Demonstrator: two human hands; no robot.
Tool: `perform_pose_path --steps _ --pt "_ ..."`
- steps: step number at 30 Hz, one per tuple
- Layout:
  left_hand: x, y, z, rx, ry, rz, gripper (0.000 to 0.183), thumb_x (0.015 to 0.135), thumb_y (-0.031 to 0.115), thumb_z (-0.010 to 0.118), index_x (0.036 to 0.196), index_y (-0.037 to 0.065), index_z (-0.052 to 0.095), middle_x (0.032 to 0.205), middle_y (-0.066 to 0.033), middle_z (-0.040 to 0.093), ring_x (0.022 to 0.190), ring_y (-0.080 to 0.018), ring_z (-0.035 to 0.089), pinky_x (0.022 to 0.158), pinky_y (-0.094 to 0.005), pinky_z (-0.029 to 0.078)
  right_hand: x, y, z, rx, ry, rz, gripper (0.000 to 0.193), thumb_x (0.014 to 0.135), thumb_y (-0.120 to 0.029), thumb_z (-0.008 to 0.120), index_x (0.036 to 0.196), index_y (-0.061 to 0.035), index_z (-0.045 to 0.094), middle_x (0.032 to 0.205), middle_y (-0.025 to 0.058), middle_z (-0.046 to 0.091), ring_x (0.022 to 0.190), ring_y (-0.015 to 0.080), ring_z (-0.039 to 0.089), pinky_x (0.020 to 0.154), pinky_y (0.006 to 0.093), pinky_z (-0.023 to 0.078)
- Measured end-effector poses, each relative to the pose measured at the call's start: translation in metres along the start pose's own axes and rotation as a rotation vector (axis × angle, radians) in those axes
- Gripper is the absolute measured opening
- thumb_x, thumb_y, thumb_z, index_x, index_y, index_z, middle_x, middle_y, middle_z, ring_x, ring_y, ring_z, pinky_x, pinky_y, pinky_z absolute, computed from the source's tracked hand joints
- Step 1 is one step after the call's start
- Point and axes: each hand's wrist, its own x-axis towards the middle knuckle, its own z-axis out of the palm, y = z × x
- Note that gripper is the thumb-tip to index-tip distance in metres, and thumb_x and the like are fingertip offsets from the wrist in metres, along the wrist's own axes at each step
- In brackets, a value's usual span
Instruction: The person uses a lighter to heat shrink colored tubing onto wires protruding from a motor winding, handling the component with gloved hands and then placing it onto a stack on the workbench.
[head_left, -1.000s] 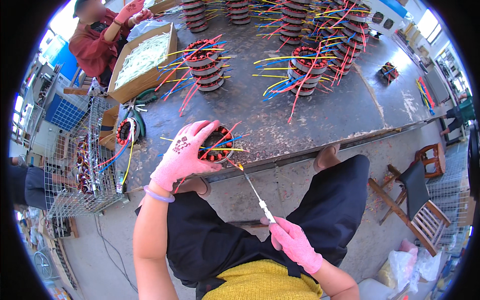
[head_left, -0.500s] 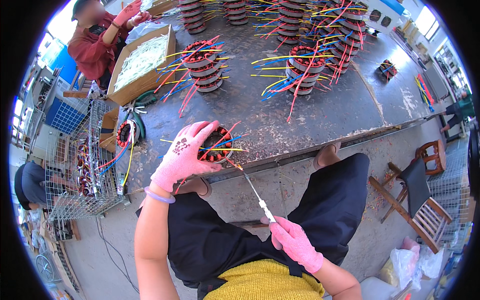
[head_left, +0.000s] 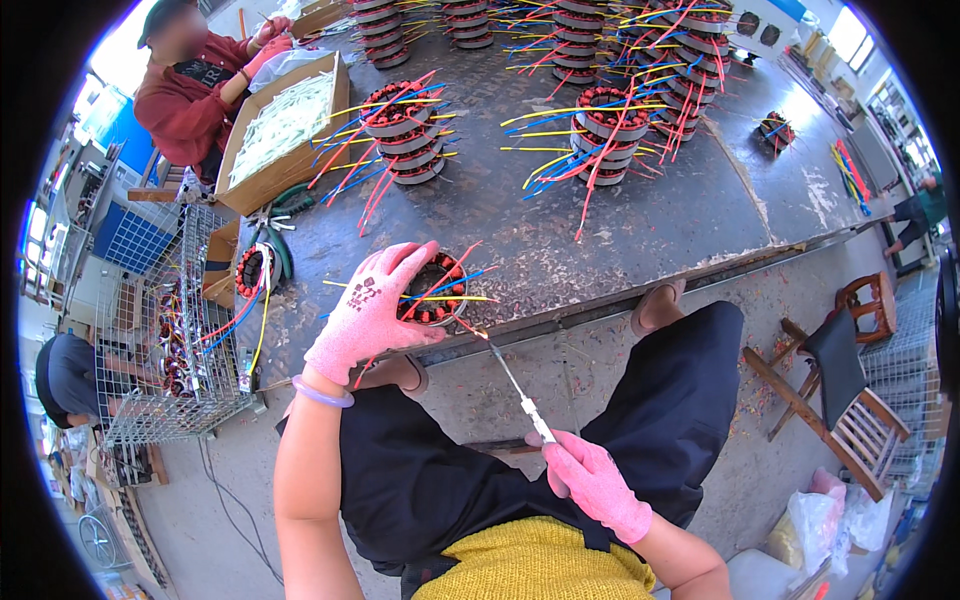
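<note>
My left hand (head_left: 372, 305), in a pink glove, is closed around the side of a motor stator (head_left: 438, 289) at the table's near edge. Red windings line this ring, and red, blue and yellow leads stick out across it. A red lead (head_left: 466, 324) points from the ring toward me. At its end is the tip of a slim rod-like tool (head_left: 512, 377) with a thin metal shaft and a white handle; whether they touch I cannot tell. My right hand (head_left: 597, 487), also gloved in pink, grips that handle over my lap.
Stacked stators (head_left: 405, 135) with loose leads stand farther back. To the left lie another stator (head_left: 252, 270), green-handled pliers (head_left: 275, 232) and a cardboard box (head_left: 232, 190) of pale strips. A co-worker (head_left: 190, 95) is beyond it. A wire basket (head_left: 170, 350) stands left, a wooden chair (head_left: 835, 400) right.
My hands, the stator and the rod-like tool keep nearly the same places. The co-worker at the far left has lowered their hands toward the box.
</note>
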Motion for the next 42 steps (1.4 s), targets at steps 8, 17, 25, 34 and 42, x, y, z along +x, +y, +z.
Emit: perform_pose_path --steps 8,17,25,34,42 --pt "-0.001 0.002 -0.002 -0.009 0.003 -0.012 0.1 0.059 0.026 0.089 0.147 0.007 0.045 0.141 -0.0172 0.049 0.131 -0.0373 0.046 0.112 -0.0444 0.036 -0.001 -0.005 0.0 -0.032 0.011 0.025 0.037 0.104 -0.025 0.051 0.131 -0.0002 0.059 0.07 -0.0035 0.048 0.06 0.0064 0.044 0.056 0.024 0.037" --pt "-0.001 0.002 -0.001 -0.012 -0.004 -0.018 0.1 0.059 0.026 0.089 0.147 0.007 0.045 0.141 -0.0169 0.049 0.132 -0.0371 0.045 0.113 -0.0443 0.036 0.0 -0.001 0.0 -0.071 -0.001 -0.032 0.035 0.104 -0.024 0.05 0.129 -0.0005 0.06 0.067 -0.0024 0.048 0.059 0.0066 0.045 0.056 0.0247 0.038" --pt "0.0 0.0 0.0 -0.011 0.003 0.004 0.1 0.059 0.025 0.089 0.146 0.006 0.045 0.142 -0.017 0.049 0.132 -0.0368 0.046 0.112 -0.0443 0.036 0.0 0.001 -0.001 -0.055 0.018 -0.013 0.034 0.104 -0.023 0.05 0.128 -0.0009 0.06 0.066 -0.0015 0.049 0.058 0.0069 0.046 0.055 0.0259 0.039" --pt "0.0 0.0 0.0 -0.02 0.001 -0.007 0.1 0.059 0.024 0.09 0.147 0.006 0.045 0.142 -0.0172 0.049 0.132 -0.0368 0.046 0.112 -0.044 0.036 0.003 0.006 -0.002 -0.058 0.005 -0.065 0.034 0.104 -0.021 0.05 0.129 -0.0011 0.06 0.067 -0.0013 0.05 0.058 0.007 0.047 0.055 0.0253 0.039" --pt "0.0 0.001 0.0 -0.015 -0.002 -0.011 0.099 0.06 0.024 0.089 0.147 0.007 0.045 0.143 -0.0169 0.048 0.132 -0.0368 0.046 0.113 -0.0442 0.036 0.001 0.003 -0.001 0.001 0.007 -0.002 0.035 0.104 -0.021 0.049 0.131 -0.0008 0.059 0.068 -0.002 0.049 0.059 0.0062 0.046 0.055 0.0249 0.039"
